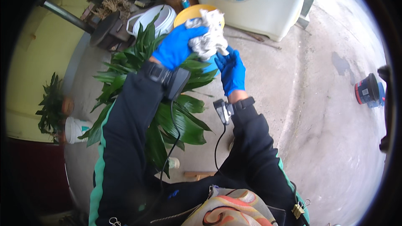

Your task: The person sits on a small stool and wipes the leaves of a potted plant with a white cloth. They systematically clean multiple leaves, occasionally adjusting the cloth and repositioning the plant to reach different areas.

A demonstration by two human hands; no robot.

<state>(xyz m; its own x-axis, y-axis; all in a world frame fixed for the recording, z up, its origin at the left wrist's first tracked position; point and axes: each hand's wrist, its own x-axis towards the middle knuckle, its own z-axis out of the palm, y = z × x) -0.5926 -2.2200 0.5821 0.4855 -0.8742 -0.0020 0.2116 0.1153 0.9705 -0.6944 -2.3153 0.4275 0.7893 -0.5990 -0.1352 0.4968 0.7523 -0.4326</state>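
Observation:
My left hand [177, 45], in a blue glove, grips a crumpled white cloth [209, 36] in front of the yellow basin. My right hand [232, 70], also blue-gloved, is just below the cloth's lower right end, fingers slightly bent and apart; whether its fingertips touch the cloth I cannot tell. Beneath my left arm spreads a plant with long glossy green leaves [183, 122]. Part of a light blue object [211, 66] shows behind the leaves, between my hands. Devices with black cables are strapped to both my wrists.
A yellow basin [188, 13], a white bucket [157, 20] and a blue spray can [185, 3] stand ahead. Beyond them is a large white container [267, 6]. A dark bucket [366, 90] stands far right. At left are a white bucket [75, 130] and a potted plant [51, 106].

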